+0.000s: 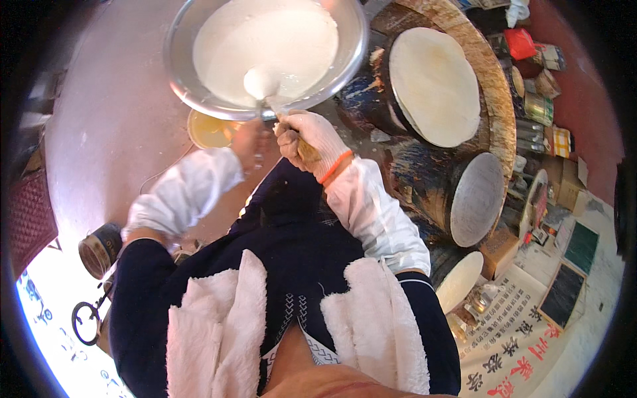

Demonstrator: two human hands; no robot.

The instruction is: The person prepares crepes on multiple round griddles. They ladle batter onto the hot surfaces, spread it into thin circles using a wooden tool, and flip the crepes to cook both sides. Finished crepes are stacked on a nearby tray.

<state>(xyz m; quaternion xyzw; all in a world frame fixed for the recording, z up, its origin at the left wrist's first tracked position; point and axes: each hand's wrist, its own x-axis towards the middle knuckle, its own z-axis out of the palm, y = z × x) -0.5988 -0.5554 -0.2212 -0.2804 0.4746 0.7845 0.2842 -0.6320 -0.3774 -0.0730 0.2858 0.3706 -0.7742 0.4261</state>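
Since the round silver metal basin (178,56) would catch drips, the blurred left hand (252,142) apparently grips a white-coated ladle (259,83) over it; the white-gloved right hand (312,140) clasps a tan tool (307,151).

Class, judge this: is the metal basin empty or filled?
Partly filled: the metal basin holds white batter, with bare inner wall showing above it.

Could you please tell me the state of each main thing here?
Wide silver metal basin: partly filled with white liquid
Rounded white-coated ladle: over the basin's near side
Tan stick-like tool: held in the white-gloved right hand
Left hand: blurred, grip unclear
Pale round flatbread: whole, lying flat
Round grey griddle: surface bare
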